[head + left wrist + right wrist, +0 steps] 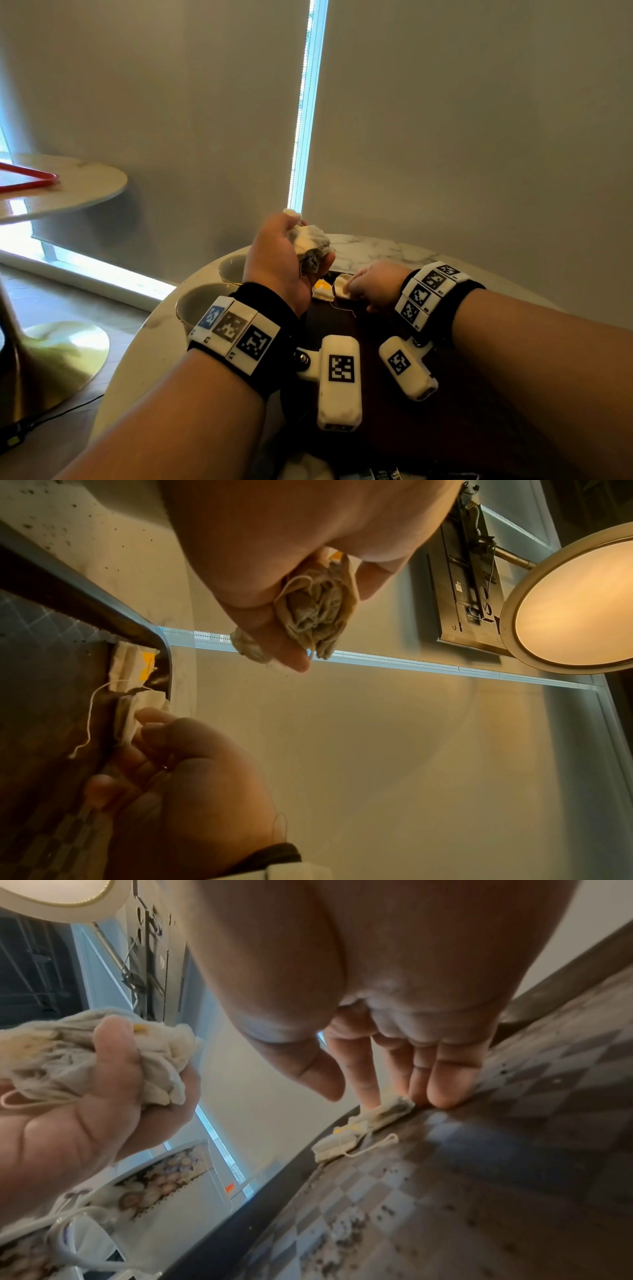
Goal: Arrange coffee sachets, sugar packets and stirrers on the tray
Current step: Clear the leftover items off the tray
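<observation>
My left hand is raised above the tray's far left corner and grips a crumpled bundle of pale sachets with strings; the left wrist view shows the bundle squeezed between thumb and fingers. The dark checkered tray lies on the marble table. In its far corner lie two sachets, one with a yellow tag and one beside it. My right hand reaches down there, its straight fingertips touching the second sachet, thumb apart. No stirrers or sugar packets can be made out.
Two round cups stand on the marble table left of the tray. A window blind hangs close behind the table. A second round table with a red tray stands far left. Small packets lie at the near edge.
</observation>
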